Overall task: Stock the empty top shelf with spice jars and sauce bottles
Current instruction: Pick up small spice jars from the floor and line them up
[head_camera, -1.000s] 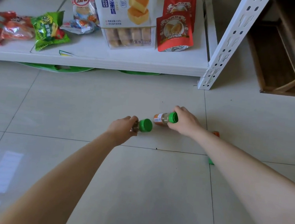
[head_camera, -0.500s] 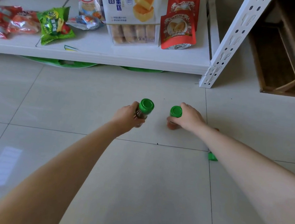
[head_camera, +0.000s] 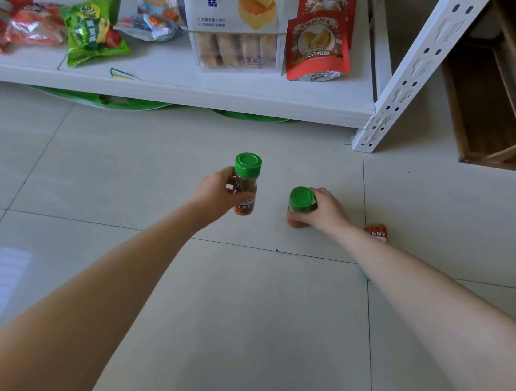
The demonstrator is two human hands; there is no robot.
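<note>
My left hand [head_camera: 213, 194] grips a green-capped spice jar [head_camera: 245, 183] with dark contents and a red label, held upright above the tiled floor. My right hand [head_camera: 325, 212] wraps a second green-capped spice jar [head_camera: 300, 204], also upright, low over the floor. A third jar [head_camera: 376, 233] with a red label lies on the floor just behind my right forearm, mostly hidden. The top shelf is out of view.
A low white shelf [head_camera: 178, 90] ahead carries snack bags, a cake package [head_camera: 235, 16] and red pouches [head_camera: 320, 48]. Its white perforated upright [head_camera: 405, 80] stands on the floor at right. A wooden frame [head_camera: 498, 103] lies beyond it.
Both jars were turned from lying sideways to upright, and my left hand has lifted its jar higher. The view has moved closer to the shelf.
</note>
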